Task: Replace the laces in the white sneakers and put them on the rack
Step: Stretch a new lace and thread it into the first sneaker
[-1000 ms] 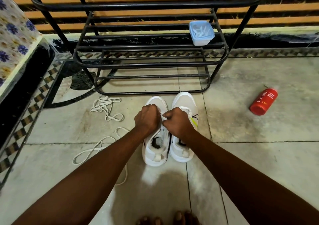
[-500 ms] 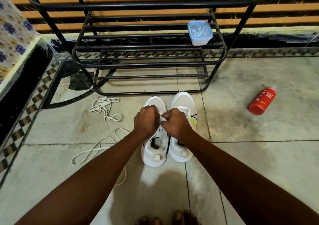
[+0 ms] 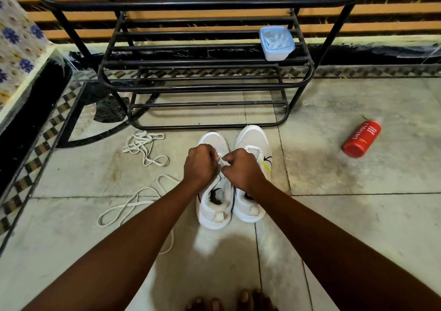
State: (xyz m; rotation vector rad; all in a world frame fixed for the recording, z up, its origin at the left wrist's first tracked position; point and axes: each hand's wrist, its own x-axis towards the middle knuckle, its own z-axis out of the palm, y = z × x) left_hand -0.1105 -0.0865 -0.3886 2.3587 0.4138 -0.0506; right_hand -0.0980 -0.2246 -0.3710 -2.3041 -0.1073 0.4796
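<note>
Two white sneakers are sitting side by side on the tiled floor (image 3: pixel 358 215), toes pointing toward the rack (image 3: pixel 205 86) just beyond them. The left sneaker (image 3: pixel 214 205) is lying under both hands; the right sneaker (image 3: pixel 253 143) is touching it along the inner side and showing a yellow-green mark on its outer flank. The left hand (image 3: pixel 199 165) is hovering over the left sneaker's tongue with fingers curled, pinching a white lace (image 3: pixel 220 160) at the eyelets. The right hand (image 3: pixel 241 167) is meeting it from the other side, fingers also curled and pinching the same lace; the knuckles of the two hands are nearly touching. A bunched loose lace (image 3: pixel 143 146) is lying on the floor to the left of the sneakers, and a longer looped lace (image 3: pixel 128 205) is trailing nearer the left forearm. A small plastic tub (image 3: pixel 276 43) with white contents is resting on the right end of a rack shelf. A red bottle (image 3: pixel 361 139) is lying on its side well to the right. Bare toes (image 3: pixel 229 303) are showing at the bottom edge.
</note>
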